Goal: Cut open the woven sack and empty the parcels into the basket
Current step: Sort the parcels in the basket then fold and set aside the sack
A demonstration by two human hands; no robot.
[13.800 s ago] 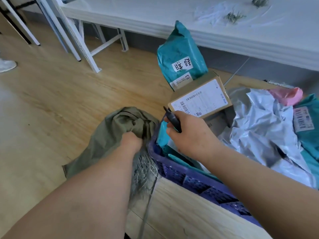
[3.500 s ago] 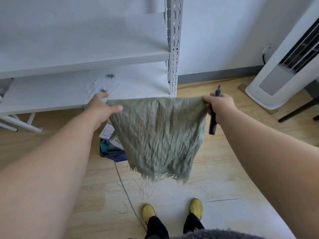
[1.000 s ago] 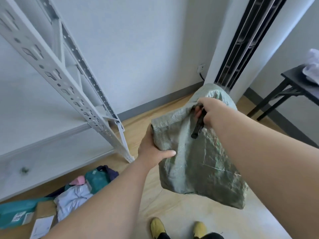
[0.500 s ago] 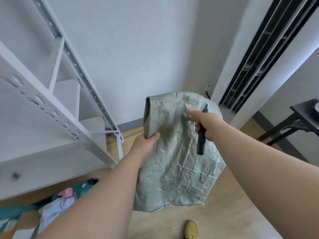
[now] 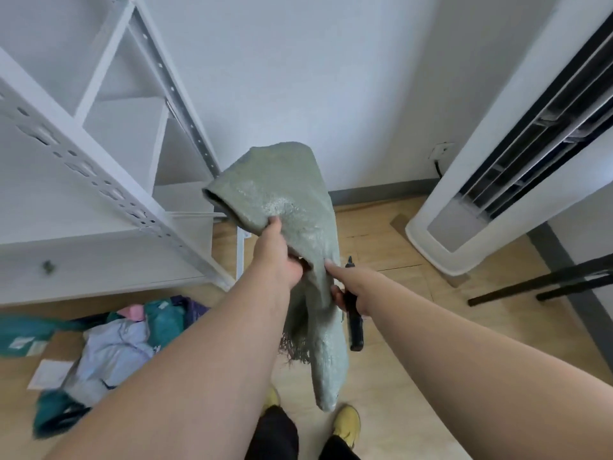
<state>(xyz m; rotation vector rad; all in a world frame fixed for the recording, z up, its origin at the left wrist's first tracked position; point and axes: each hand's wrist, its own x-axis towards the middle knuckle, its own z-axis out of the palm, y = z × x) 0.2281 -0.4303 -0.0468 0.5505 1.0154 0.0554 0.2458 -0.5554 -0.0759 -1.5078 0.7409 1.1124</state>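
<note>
Sack held aloft, limp and folded over
Left hand (image 5: pixel 278 257) grips the woven sack (image 5: pixel 292 207) at 12 o'clock; right hand (image 5: pixel 348 287) pinches its edge while clasping a black cutter (image 5: pixel 354 323); parcels (image 5: pixel 109 350) heaped at 8 o'clock

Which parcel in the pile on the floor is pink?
The small pink parcel at the far top of the pile, nearest the shelf; those around it are teal or pale grey.

The parcels (image 5: pixel 109 353) are blurred; the sack (image 5: pixel 292 207) hides the right hand's (image 5: pixel 348 287) fingers.
</note>
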